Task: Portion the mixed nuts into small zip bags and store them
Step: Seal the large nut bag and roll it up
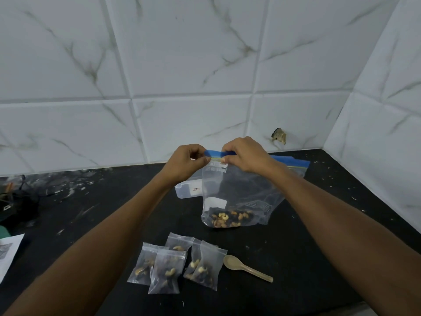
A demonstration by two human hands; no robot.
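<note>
A large clear zip bag [237, 192] with a blue top strip stands on the black counter, with mixed nuts [229, 218] lying in its bottom. My left hand [188, 160] and my right hand [245, 155] both pinch the blue zip strip at the top, close together. Several small zip bags [175, 265] filled with nuts lie in a cluster near the front of the counter. A wooden spoon [245, 267] lies to their right.
A clear plastic container [188, 190] sits behind the large bag. Another blue-topped bag [293, 164] lies behind my right arm. Dark clutter [18, 201] and a printed paper [8, 254] are at the far left. Tiled walls meet in a corner at the right.
</note>
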